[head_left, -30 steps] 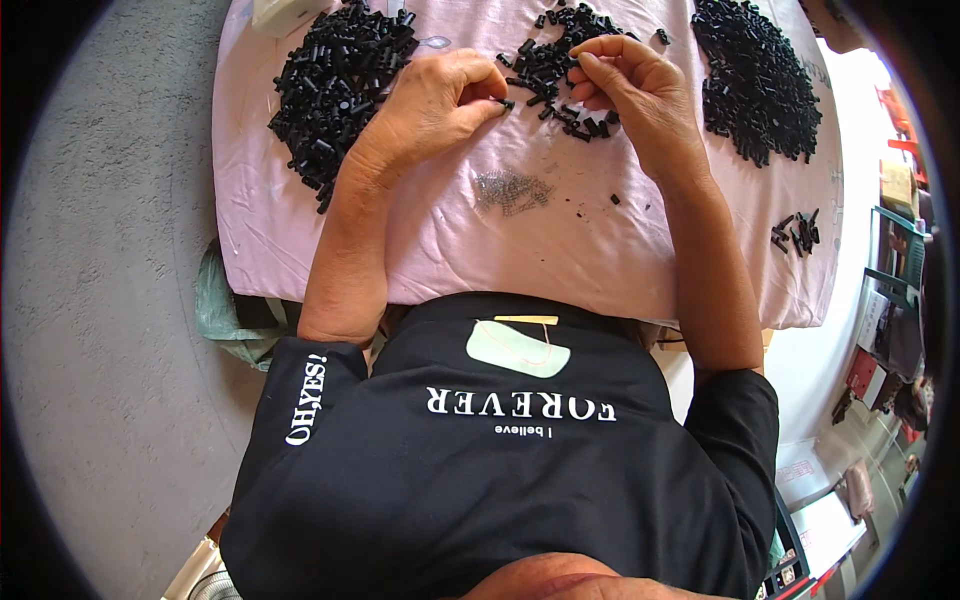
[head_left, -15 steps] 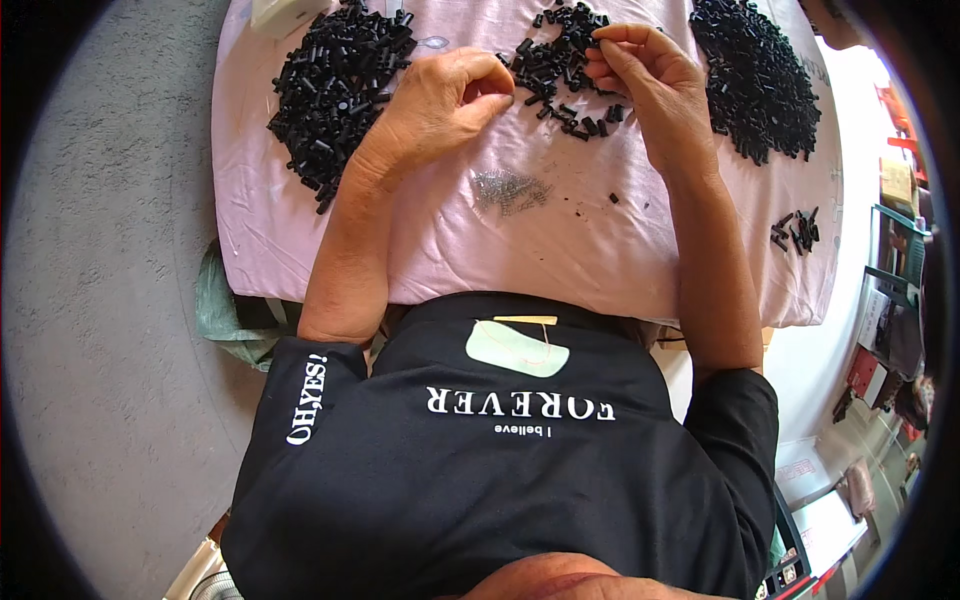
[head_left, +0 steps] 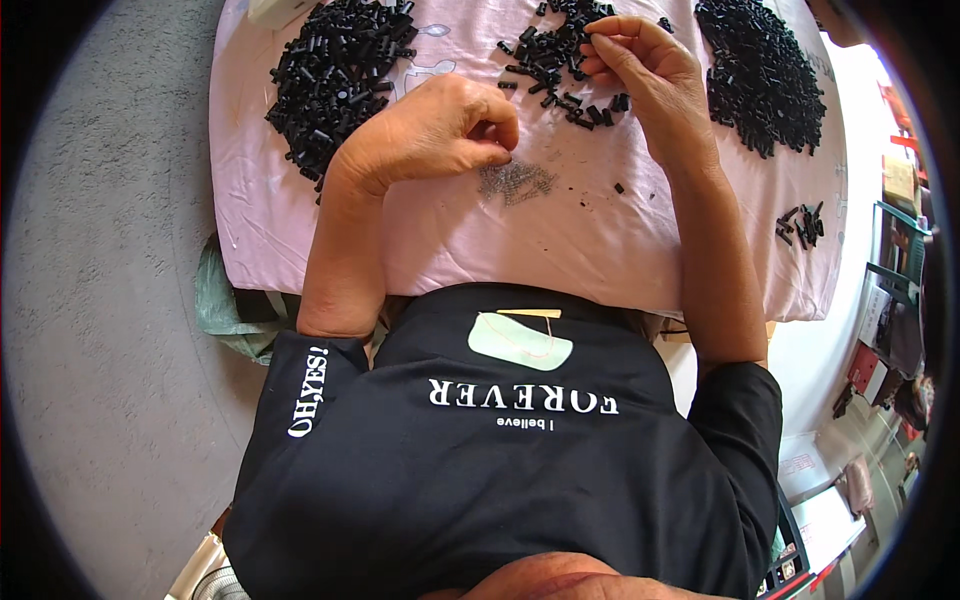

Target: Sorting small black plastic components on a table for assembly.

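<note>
My left hand (head_left: 440, 132) is closed in a pinch, its fingertips at the upper edge of a small heap of fine silvery metal pieces (head_left: 520, 183) that look like tiny springs. Whatever the pinch holds is too small to tell. Over the right side of the middle pile of short black cylindrical pieces (head_left: 548, 62), my right hand (head_left: 660, 90) has its thumb and forefinger pressed together. I cannot make out what lies between them. A few loose black bits (head_left: 619, 188) are scattered to the right of the silvery heap.
A large pile of black cylindrical pieces (head_left: 335, 85) is on the left, and a pile of smaller black pieces (head_left: 765, 80) on the right. A little black cluster (head_left: 802, 226) lies near the right edge of the pink cloth-covered table (head_left: 560, 260). A whitish container (head_left: 275, 12) stands at the far left.
My left hand has moved down toward me, from beside the middle pile to the silvery heap. My right hand has stayed almost in place, still pinched.
</note>
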`<action>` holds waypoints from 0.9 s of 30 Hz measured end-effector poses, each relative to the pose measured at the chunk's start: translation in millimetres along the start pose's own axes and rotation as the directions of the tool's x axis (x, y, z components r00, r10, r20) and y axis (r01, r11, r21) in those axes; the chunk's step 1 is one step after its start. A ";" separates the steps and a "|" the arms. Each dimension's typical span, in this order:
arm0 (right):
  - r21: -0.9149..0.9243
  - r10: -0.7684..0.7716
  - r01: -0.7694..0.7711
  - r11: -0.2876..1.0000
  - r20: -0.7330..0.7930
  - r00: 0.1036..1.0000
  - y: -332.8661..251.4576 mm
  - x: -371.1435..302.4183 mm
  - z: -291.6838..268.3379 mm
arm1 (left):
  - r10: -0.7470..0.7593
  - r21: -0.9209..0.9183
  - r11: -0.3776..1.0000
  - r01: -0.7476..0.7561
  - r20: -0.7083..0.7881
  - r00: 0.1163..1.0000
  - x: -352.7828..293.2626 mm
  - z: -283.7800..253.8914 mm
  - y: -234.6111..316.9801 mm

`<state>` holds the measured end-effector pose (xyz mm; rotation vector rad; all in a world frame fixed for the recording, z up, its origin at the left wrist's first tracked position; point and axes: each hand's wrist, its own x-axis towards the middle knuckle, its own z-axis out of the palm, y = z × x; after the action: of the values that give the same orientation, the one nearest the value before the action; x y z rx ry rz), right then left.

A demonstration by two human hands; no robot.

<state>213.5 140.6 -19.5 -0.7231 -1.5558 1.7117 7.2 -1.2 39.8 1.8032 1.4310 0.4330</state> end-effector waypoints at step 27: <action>-0.074 -0.026 0.030 0.997 0.055 0.998 -0.2 -1.0 4.2 | 0.146 0.134 0.983 -0.123 -0.180 0.973 6.9 11.6 0.5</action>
<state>210.8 137.3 -18.8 -0.6945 -1.6672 1.6726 17.6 1.1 31.3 2.0100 1.4958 0.6132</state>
